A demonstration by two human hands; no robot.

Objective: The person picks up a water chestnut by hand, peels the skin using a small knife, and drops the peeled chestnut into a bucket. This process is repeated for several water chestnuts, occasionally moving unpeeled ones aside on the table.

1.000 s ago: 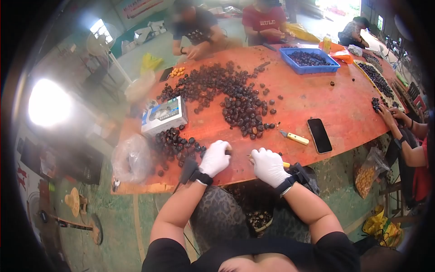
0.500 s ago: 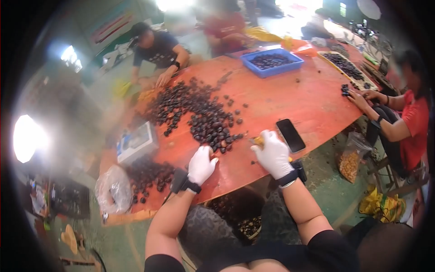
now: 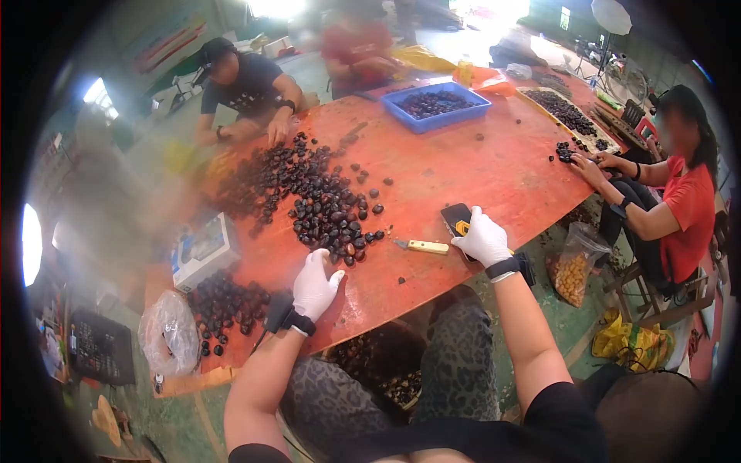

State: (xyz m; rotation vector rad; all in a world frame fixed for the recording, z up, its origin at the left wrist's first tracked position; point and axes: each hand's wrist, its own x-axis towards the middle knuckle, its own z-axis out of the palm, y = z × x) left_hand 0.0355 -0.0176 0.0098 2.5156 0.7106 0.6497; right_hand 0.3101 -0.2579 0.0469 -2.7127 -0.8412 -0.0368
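Note:
My left hand [image 3: 315, 287], in a white glove, rests at the table's near edge beside a pile of dark brown chestnuts [image 3: 336, 220]. Its thumb and fingers curl around a small brownish thing that is mostly hidden. My right hand [image 3: 484, 239], also gloved, lies over the phone [image 3: 454, 216] with fingers stretched out. Part of the dark phone and a yellow patch on it show beside the thumb. Between my hands a small knife [image 3: 426, 246] with a pale wooden handle lies on the red table [image 3: 432, 177], its blade pointing left.
A white box [image 3: 204, 251], a clear plastic bag [image 3: 168, 336] and more chestnuts [image 3: 228, 301] are at left. Farther back stands a blue tray [image 3: 436, 123] of chestnuts. Co-workers sit around the table, one in red [image 3: 679, 216] at right. A bag of peeled chestnuts [image 3: 571, 274] hangs below.
My right hand has let go of the knife, which now lies on the table, and has moved right onto the phone. A yellow patch now shows there. The view has shifted.

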